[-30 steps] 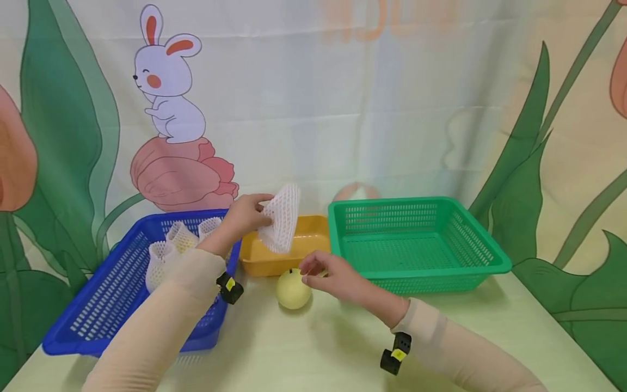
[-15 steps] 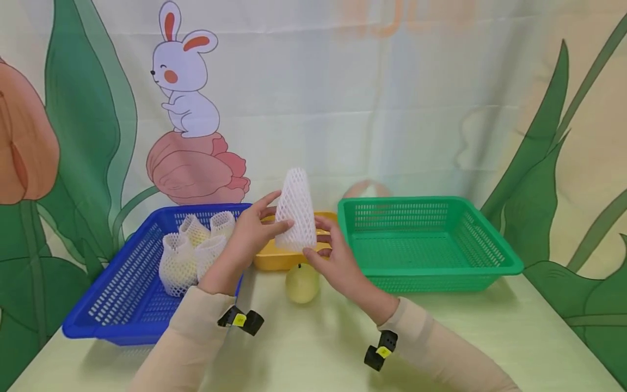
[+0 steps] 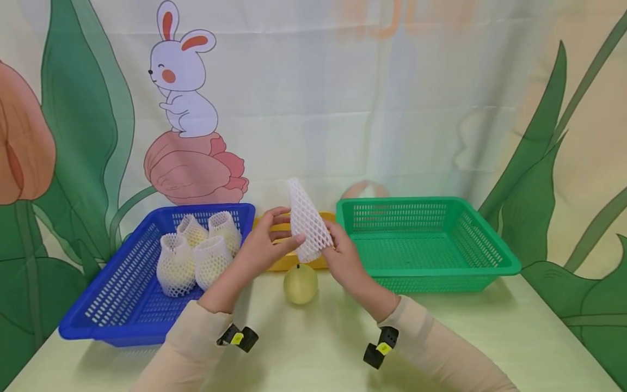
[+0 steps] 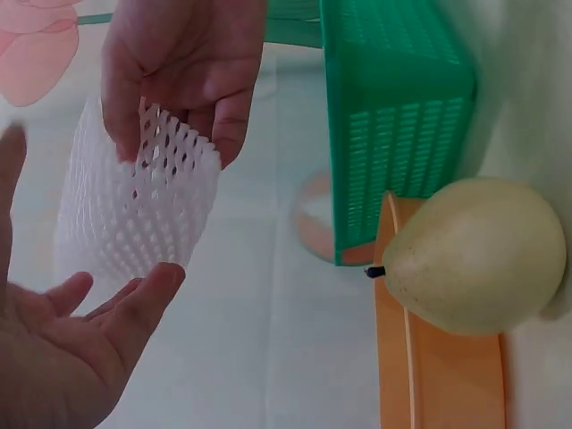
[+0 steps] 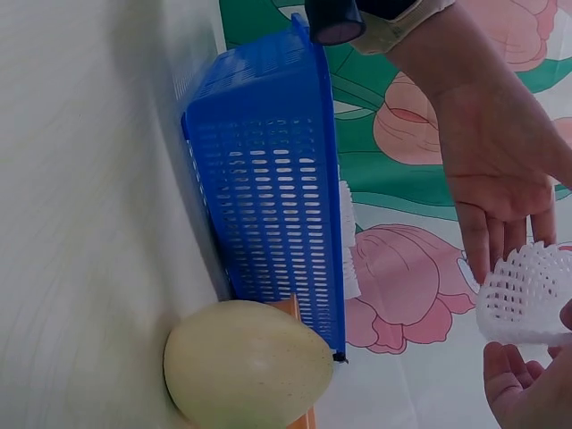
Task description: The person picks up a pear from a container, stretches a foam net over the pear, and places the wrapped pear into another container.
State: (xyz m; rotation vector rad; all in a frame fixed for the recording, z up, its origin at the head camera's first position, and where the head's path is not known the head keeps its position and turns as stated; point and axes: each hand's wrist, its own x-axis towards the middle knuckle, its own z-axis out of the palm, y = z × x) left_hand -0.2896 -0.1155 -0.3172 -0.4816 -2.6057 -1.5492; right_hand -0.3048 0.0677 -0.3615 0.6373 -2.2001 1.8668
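A white foam fruit net (image 3: 306, 228) is held up over the table, tilted, its narrow end up and to the left. My right hand (image 3: 343, 253) pinches its wide lower edge; the left wrist view shows that hand's thumb and fingers at the mesh rim. My left hand (image 3: 266, 239) is at the net's left side, fingers spread and thumb over its front, touching it lightly. In the right wrist view, the left fingers (image 5: 496, 237) run fairly straight down to the mesh. Below the hands, a bare pale-yellow pear (image 3: 301, 284) with a dark stem rests on the table.
A blue basket (image 3: 117, 326) at left holds several fruits in white foam nets (image 3: 176, 267). The green basket (image 3: 428, 271) stands at right. Between them at the back sits a yellow-orange tray (image 3: 274, 265), partly hidden by the hands. A printed curtain (image 3: 303, 81) hangs behind.
At first my left hand alone held the net, with my right beside the pear. Both hands then came together on it. Now the net tilts left, its lower edge in my right hand.
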